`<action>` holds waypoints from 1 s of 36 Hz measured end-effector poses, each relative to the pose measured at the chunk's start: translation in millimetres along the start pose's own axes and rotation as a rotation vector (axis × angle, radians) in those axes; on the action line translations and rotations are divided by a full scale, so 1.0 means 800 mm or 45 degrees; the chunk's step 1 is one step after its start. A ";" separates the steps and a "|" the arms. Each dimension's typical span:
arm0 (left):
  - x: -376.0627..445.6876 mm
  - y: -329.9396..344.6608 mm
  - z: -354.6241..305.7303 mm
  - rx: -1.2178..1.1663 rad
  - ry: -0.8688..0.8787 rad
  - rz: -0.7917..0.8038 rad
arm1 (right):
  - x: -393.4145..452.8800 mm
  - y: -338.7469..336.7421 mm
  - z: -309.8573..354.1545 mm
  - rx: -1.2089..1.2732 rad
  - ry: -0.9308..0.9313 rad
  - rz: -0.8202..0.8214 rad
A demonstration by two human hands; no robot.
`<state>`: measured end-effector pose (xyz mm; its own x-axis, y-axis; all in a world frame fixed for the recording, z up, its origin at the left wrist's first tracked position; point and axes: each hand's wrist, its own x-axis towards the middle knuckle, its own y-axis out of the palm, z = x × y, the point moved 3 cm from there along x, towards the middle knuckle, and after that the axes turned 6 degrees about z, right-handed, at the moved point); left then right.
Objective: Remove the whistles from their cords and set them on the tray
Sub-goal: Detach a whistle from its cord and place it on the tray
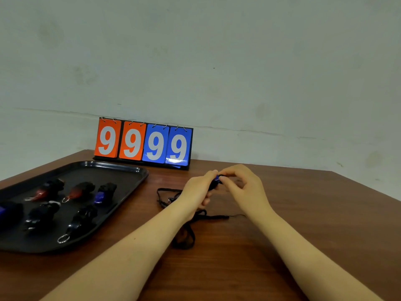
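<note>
Black tray [121,168] with six whistles [80,191]

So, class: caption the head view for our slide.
Both hands work a blue whistle off its cord, beside a tray of whistles.

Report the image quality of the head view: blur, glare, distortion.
Head view: soft throughout; whistles on the black plastic tray are smeared; glare streaks the rightmost blue 9 card of the flip scoreboard; wide-angle bend tilts the brown wooden table edge; small blue whistle between both hands indistinct.
</note>
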<state>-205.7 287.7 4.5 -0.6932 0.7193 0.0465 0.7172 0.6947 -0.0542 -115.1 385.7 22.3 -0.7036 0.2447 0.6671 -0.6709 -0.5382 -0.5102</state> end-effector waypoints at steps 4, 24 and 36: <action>0.003 0.000 0.003 -0.067 -0.040 0.001 | 0.001 0.002 -0.003 0.233 0.136 0.082; 0.000 0.001 -0.011 -0.273 -0.023 0.075 | 0.004 0.005 -0.011 1.256 0.512 0.012; -0.008 0.001 -0.009 -0.148 0.191 0.113 | 0.001 0.006 -0.006 0.945 0.465 -0.040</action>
<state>-200.1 283.7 11.0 -0.6147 0.7642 0.1955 0.7845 0.6181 0.0504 -120.0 386.9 18.0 -0.8046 0.4466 0.3914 -0.4528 -0.8878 0.0821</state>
